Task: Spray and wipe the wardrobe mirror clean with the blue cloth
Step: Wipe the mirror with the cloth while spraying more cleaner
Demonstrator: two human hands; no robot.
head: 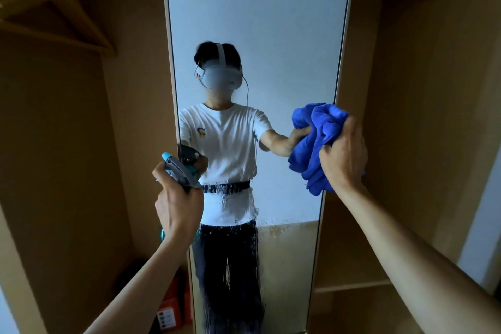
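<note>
1. Grips a spray bottle (pixel 179 171) in the left hand (pixel 177 205), fingers curled round the neck and the blue trigger, nozzle pointed at the left edge of the wardrobe mirror (pixel 257 22).
2. Hides most of the bottle's body behind hand and wrist, with only a sliver of teal showing below; cannot tell what is inside or how full it is.
3. Clutches the blue cloth (pixel 311 144) in the right hand (pixel 343 154), fingers wrapped tight round the bunched folds. Holds it raised at the mirror's right edge, seemingly against the glass, where the reflected hand meets it.
4. Shows droplets and wet streaks (pixel 230 238) running down the lower half of the glass, from the reflected waist to the trouser legs; looks even and unmarked higher up.
5. Reflects a person in a white T-shirt, dark trousers and a pale headset, both arms reaching forward.
6. Stands upright in a thin pale frame, tall and narrow, between two open bays of a brown wooden wardrobe.
7. Hangs a wooden hanger (pixel 54 8) high in the left bay. Keeps an orange box (pixel 173 304) on that bay's floor, just beside the mirror's foot; cannot tell what it contains.
8. Carries a low shelf (pixel 352 286) across the right bay, in dim, warm light.
</note>
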